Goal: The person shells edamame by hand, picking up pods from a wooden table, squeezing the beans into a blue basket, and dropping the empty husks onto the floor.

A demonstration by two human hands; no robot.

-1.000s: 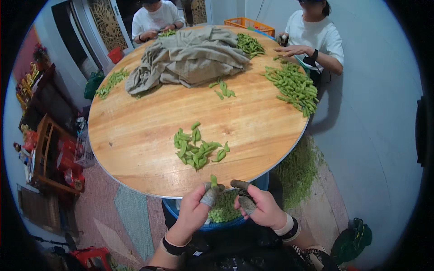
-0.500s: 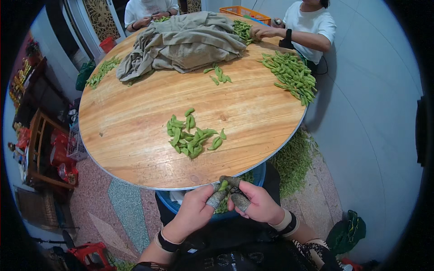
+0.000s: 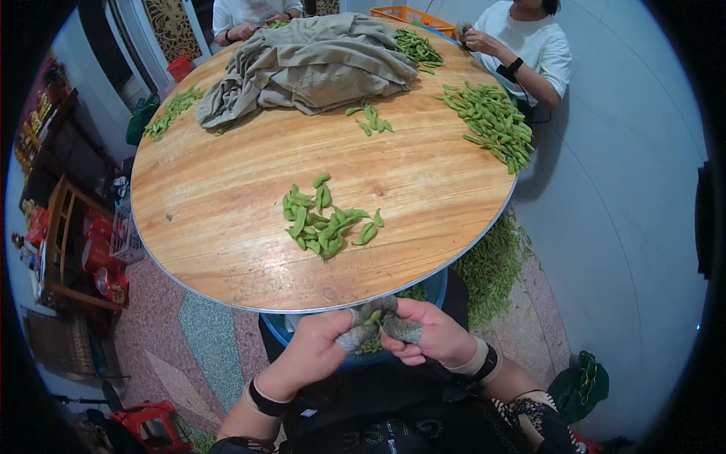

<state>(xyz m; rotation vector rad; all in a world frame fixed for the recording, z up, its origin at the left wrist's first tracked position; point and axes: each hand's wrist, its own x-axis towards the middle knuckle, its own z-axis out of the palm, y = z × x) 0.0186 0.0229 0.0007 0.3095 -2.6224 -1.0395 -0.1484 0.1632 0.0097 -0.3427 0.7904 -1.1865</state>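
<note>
My left hand (image 3: 318, 349) and my right hand (image 3: 425, 334) meet just below the near edge of the round wooden table (image 3: 227, 197). Both wear grey cloth finger covers and pinch one green bean pod (image 3: 372, 318) between them. Under the hands a blue basin (image 3: 435, 286) shows past the table edge, with green bits inside. On the table in front of me lies a small pile of green pods (image 3: 325, 219).
A grey cloth (image 3: 310, 64) is heaped at the far side. Other pod piles lie at the right (image 3: 491, 121), far right (image 3: 416, 47) and left (image 3: 172, 110). Two other people sit at the far edge. Empty pods litter the floor (image 3: 491, 265) on the right.
My hands have come closer together and now both grip one pod. The view has tipped down, so the table sits lower and nearer in the picture.
</note>
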